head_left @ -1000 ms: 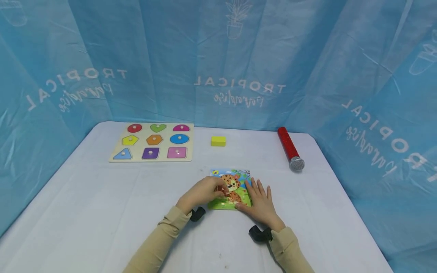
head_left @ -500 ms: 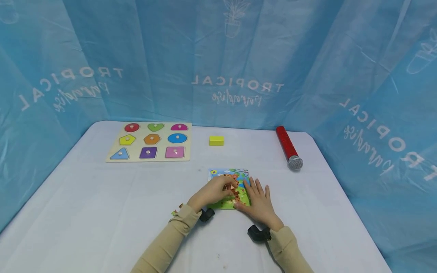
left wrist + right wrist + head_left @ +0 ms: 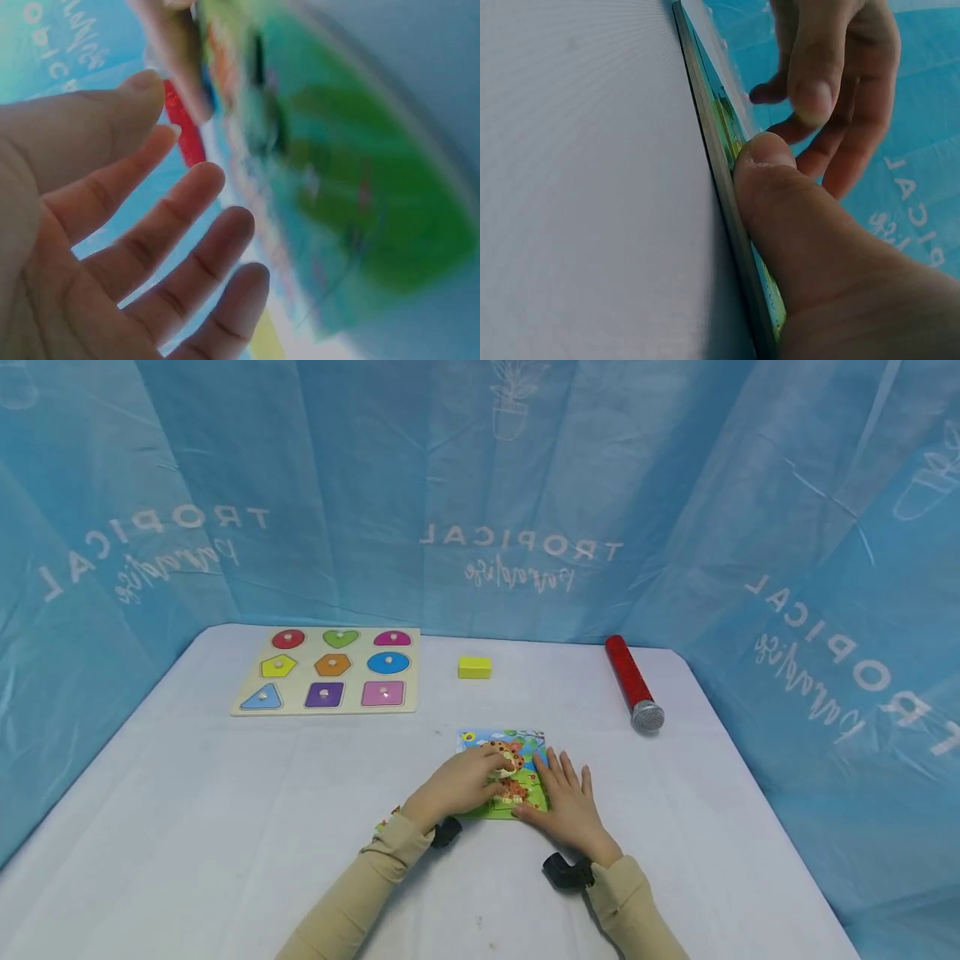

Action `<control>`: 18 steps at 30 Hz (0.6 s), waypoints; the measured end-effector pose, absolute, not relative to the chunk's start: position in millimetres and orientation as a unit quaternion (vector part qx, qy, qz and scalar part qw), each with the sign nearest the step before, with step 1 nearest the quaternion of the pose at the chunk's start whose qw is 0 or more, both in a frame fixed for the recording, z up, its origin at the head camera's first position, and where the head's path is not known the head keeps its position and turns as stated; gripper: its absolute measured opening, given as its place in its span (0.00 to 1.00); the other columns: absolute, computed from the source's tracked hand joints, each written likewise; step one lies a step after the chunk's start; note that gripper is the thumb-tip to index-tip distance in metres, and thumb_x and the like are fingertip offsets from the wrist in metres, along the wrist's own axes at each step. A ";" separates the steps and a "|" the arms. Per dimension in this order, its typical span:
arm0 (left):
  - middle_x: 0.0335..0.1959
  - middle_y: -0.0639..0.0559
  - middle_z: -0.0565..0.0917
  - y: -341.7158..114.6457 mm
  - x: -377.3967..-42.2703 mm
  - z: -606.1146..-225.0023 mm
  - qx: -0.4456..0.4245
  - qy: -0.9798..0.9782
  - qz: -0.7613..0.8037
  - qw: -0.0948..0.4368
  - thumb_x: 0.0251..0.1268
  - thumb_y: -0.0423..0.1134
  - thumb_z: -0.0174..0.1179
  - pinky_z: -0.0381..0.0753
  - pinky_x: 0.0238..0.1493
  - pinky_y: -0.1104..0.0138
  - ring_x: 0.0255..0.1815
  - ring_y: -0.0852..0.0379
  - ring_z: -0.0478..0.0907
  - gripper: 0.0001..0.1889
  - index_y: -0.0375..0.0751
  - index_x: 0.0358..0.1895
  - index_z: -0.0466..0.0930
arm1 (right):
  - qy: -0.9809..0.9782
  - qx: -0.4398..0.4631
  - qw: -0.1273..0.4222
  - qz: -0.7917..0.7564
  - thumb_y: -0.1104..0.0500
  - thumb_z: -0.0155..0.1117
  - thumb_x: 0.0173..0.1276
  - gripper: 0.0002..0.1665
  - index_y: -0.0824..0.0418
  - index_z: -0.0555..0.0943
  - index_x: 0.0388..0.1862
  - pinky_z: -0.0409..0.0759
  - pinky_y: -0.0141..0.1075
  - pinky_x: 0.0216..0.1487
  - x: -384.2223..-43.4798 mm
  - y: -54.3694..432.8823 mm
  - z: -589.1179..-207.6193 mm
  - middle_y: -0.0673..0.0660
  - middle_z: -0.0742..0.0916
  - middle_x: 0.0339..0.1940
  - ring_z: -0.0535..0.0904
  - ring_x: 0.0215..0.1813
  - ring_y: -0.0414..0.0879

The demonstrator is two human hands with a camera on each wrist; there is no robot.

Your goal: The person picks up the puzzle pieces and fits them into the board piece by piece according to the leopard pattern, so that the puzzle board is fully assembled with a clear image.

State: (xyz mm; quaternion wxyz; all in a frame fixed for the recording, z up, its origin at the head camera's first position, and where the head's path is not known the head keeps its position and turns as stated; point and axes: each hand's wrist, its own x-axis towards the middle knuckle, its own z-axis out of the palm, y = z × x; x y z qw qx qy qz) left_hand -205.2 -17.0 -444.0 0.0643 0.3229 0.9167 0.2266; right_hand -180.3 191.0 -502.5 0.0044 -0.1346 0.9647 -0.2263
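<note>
A leopard picture puzzle (image 3: 536, 777) lies flat at the middle of the table, a spotted leopard on green grass under blue sky. My left hand (image 3: 461, 783) is above its left half, covering part of the picture. In the left wrist view the left fingers (image 3: 214, 247) are loosely bent, nothing between them and the thumb, with the puzzle's surface (image 3: 390, 195) blurred beside them. Straight fingers of my right hand (image 3: 570, 806) rest along the puzzle's right edge. In the right wrist view the right thumb (image 3: 769, 180) presses at the board's near edge (image 3: 731, 195).
A shape peg board (image 3: 300, 703) lies at the back left, beside a yellow block (image 3: 475, 668). A red microphone (image 3: 632, 681) lies at the back right. A small colourful piece (image 3: 382, 823) shows partly behind the left sleeve. Blue curtains surround the white table (image 3: 225, 827).
Over the second, my left hand has moved right over the puzzle, then slightly back left. The small piece has come into view behind the left sleeve. My right hand stays on the board.
</note>
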 end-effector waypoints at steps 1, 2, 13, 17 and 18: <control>0.53 0.49 0.82 -19.4 -202.9 -442.6 0.329 0.919 0.212 0.053 0.66 0.42 0.62 0.79 0.55 0.56 0.55 0.51 0.78 0.16 0.44 0.55 0.81 | 0.965 -0.135 0.003 -0.224 0.34 0.65 0.59 0.56 0.60 0.55 0.78 0.36 0.67 0.74 -180.5 190.4 -503.0 0.65 0.57 0.79 0.45 0.80 0.64; 0.52 0.49 0.82 -21.5 -200.2 -441.5 0.338 0.918 0.201 0.046 0.66 0.43 0.62 0.79 0.55 0.56 0.55 0.50 0.79 0.16 0.44 0.55 0.81 | 0.965 -0.135 0.001 -0.224 0.35 0.66 0.59 0.56 0.60 0.56 0.77 0.36 0.67 0.74 -180.6 189.7 -503.5 0.65 0.57 0.79 0.45 0.80 0.64; 0.67 0.55 0.75 -30.1 -176.0 -451.5 0.397 0.912 0.084 0.049 0.64 0.50 0.63 0.72 0.65 0.50 0.68 0.51 0.71 0.25 0.50 0.64 0.76 | 0.966 -0.130 0.010 -0.222 0.35 0.65 0.60 0.56 0.60 0.55 0.78 0.36 0.67 0.74 -182.0 186.9 -502.7 0.65 0.56 0.79 0.44 0.80 0.64; 0.68 0.55 0.73 -33.1 -173.1 -450.2 0.397 0.913 0.073 0.056 0.65 0.50 0.61 0.72 0.65 0.50 0.70 0.51 0.69 0.25 0.52 0.66 0.75 | 0.967 -0.128 0.007 -0.220 0.35 0.65 0.60 0.56 0.60 0.55 0.78 0.36 0.67 0.74 -181.1 188.4 -502.6 0.65 0.57 0.79 0.45 0.80 0.64; 0.69 0.55 0.73 -33.4 -172.6 -450.0 0.397 0.913 0.075 0.060 0.65 0.50 0.61 0.71 0.66 0.50 0.71 0.51 0.68 0.26 0.52 0.66 0.74 | 0.967 -0.127 0.007 -0.219 0.34 0.65 0.60 0.56 0.60 0.55 0.78 0.36 0.66 0.74 -181.2 188.9 -502.7 0.65 0.57 0.79 0.45 0.80 0.64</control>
